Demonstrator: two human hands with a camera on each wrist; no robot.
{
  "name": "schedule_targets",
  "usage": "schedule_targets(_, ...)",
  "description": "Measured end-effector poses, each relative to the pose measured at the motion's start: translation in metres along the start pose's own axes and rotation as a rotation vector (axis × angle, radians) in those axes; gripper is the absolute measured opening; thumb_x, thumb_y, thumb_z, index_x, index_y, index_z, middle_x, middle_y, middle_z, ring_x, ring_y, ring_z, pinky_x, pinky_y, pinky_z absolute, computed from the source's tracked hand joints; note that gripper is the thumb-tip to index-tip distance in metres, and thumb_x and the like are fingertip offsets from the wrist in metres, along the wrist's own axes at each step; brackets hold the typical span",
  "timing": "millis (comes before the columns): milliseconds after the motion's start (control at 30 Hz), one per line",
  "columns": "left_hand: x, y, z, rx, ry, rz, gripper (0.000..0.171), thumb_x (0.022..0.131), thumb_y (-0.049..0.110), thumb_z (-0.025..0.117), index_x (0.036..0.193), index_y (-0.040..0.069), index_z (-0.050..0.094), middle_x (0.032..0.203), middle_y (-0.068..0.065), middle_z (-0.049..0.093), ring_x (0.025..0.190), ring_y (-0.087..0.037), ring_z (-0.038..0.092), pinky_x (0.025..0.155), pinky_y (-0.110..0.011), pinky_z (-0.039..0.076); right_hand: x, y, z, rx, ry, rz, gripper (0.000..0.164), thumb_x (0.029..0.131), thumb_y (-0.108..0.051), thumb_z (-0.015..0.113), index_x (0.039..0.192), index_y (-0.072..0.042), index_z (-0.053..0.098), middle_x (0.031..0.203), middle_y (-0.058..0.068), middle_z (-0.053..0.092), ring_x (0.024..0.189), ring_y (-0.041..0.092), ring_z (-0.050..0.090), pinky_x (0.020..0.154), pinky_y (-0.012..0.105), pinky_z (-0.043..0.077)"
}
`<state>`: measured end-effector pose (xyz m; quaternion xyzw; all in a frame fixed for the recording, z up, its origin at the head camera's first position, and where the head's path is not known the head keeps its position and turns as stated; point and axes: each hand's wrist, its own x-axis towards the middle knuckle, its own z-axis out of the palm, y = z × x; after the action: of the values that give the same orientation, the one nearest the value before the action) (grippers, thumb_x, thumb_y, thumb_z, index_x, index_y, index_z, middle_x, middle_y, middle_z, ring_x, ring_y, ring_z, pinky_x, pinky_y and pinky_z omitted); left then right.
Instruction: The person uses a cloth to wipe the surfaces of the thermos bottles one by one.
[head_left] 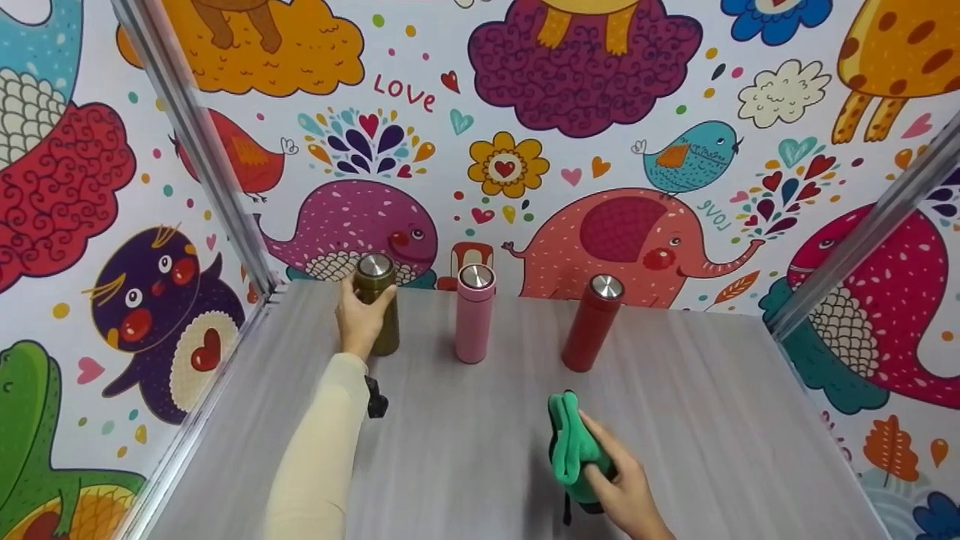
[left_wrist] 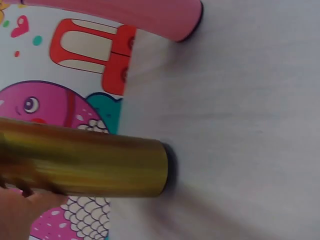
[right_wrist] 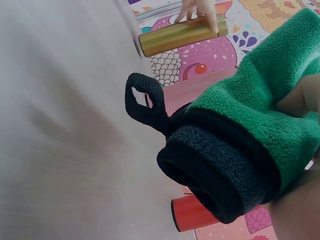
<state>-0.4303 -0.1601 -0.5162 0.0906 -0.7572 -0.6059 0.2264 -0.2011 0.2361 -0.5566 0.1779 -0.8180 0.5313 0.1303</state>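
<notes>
A folded green cloth (head_left: 568,442) hung in the right hand (head_left: 626,484), over the right half of the surface (head_left: 450,450) toward its near edge; thumb and fingers pinched its folds; the left hand (head_left: 360,322) was near the far left corner, its fingers wrapped round the upper part of an olive bottle (head_left: 386,330), upright or very nearly so; whether its base bore full weight, I could not tell; a pink bottle (head_left: 474,322) stood near the far edge, a little left of its middle, and a red bottle (head_left: 589,334) near the same edge, right of the middle; neither was touched by a hand.

The olive bottle was held high above a narrow base, so a sideways pull might have tipped it or swung its foot into the pink bottle, its nearest neighbour; its smooth side might have turned within a light grasp; the cloth's folds looked soft, so a slack pinch could have let them fall loose; a careless forward sweep of the right hand could have knocked the red bottle.

The right wrist view showed the cloth's dark grey lining (right_wrist: 220,155) and a black loop (right_wrist: 158,100), where the head view gave only a dangling strap; the left wrist view showed the olive bottle's foot close up but cut off its top; only the head view showed the silver lids (head_left: 477,277).
</notes>
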Motion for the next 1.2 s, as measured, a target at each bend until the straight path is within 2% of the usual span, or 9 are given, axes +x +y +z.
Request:
schedule_targets(200,-0.005,-0.011,0.001,0.013,-0.016,-0.017,0.077,0.09,0.036,0.076,0.149,0.008,0.036,0.141,-0.017,0.051,0.127,-0.034,0.05,0.107,-0.053,0.039,-0.003,0.002,0.003,0.047,0.042,0.094,0.077,0.085,0.023,0.055,0.15,-0.019,0.048,0.147,0.006,0.05,0.132,0.015,0.048,0.1,0.019,0.044)
schedule_targets(300,-0.006,-0.014,0.0,0.028,-0.056,-0.013,0.08,0.092,0.038,0.073,0.153,0.007,0.031,0.145,-0.018,0.048,0.129,-0.034,0.048,0.11,-0.053,0.037,-0.005,-0.001,0.006,0.058,0.056,0.153,0.074,0.085,0.021,0.056,0.148,-0.018,0.051,0.146,0.004,0.051,0.13,0.015,0.049,0.097,0.02,0.045)
schedule_targets(400,-0.005,-0.013,-0.002,0.05,-0.061,-0.022,0.081,0.094,0.038,0.071,0.155,0.007,0.028,0.146,-0.019,0.046,0.13,-0.034,0.047,0.112,-0.053,0.034,-0.004,-0.004,0.009,0.054,0.047,0.189,0.071,0.085,0.018,0.057,0.148,-0.015,0.051,0.145,0.004,0.051,0.129,0.015,0.05,0.096,0.022,0.047)
schedule_targets(500,-0.006,-0.011,-0.003,0.081,-0.064,-0.033,0.083,0.095,0.037,0.07,0.157,0.007,0.024,0.15,-0.019,0.042,0.134,-0.034,0.044,0.114,-0.053,0.03,-0.005,-0.005,0.008,0.06,0.054,0.202,0.071,0.085,0.018,0.056,0.148,-0.016,0.051,0.146,0.004,0.051,0.129,0.015,0.05,0.095,0.023,0.047)
schedule_targets(633,-0.01,-0.003,-0.005,0.145,-0.064,-0.068,0.095,0.092,0.041,0.072,0.159,0.005,0.014,0.16,-0.019,0.026,0.145,-0.035,0.029,0.118,-0.051,0.021,-0.007,-0.006,0.004,0.074,0.084,0.176,0.075,0.083,0.022,0.055,0.147,-0.017,0.052,0.145,0.008,0.052,0.128,0.011,0.051,0.094,0.02,0.047)
schedule_targets(700,-0.016,0.001,-0.007,0.161,-0.036,-0.085,0.1,0.09,0.043,0.073,0.16,0.005,0.012,0.162,-0.019,0.02,0.147,-0.035,0.022,0.119,-0.051,0.018,-0.009,-0.006,0.002,0.077,0.092,0.15,0.076,0.082,0.024,0.054,0.147,-0.016,0.052,0.145,0.012,0.052,0.127,0.01,0.051,0.093,0.019,0.047)
schedule_targets(867,-0.044,0.015,-0.015,0.12,0.028,-0.051,0.097,0.088,0.046,0.075,0.158,0.004,0.022,0.16,-0.019,0.026,0.147,-0.034,0.024,0.119,-0.052,0.02,-0.01,-0.006,-0.002,0.085,0.109,0.103,0.076,0.08,0.027,0.054,0.146,-0.01,0.052,0.143,0.015,0.053,0.126,0.009,0.052,0.093,0.018,0.047)
schedule_targets(1033,-0.083,0.033,-0.024,0.064,0.002,0.016,0.092,0.086,0.046,0.077,0.154,0.004,0.032,0.156,-0.016,0.035,0.143,-0.031,0.032,0.116,-0.05,0.029,-0.011,-0.008,-0.007,0.068,0.126,0.075,0.077,0.08,0.027,0.054,0.146,-0.011,0.052,0.143,0.014,0.054,0.126,0.01,0.052,0.095,0.018,0.046)
schedule_targets(1200,-0.13,0.045,-0.037,0.026,-0.069,0.057,0.087,0.086,0.04,0.08,0.152,0.004,0.036,0.155,-0.015,0.037,0.143,-0.027,0.033,0.114,-0.047,0.033,-0.012,-0.011,-0.01,0.038,0.139,0.037,0.081,0.078,0.028,0.055,0.146,-0.016,0.052,0.142,0.011,0.055,0.125,0.012,0.053,0.095,0.017,0.046)
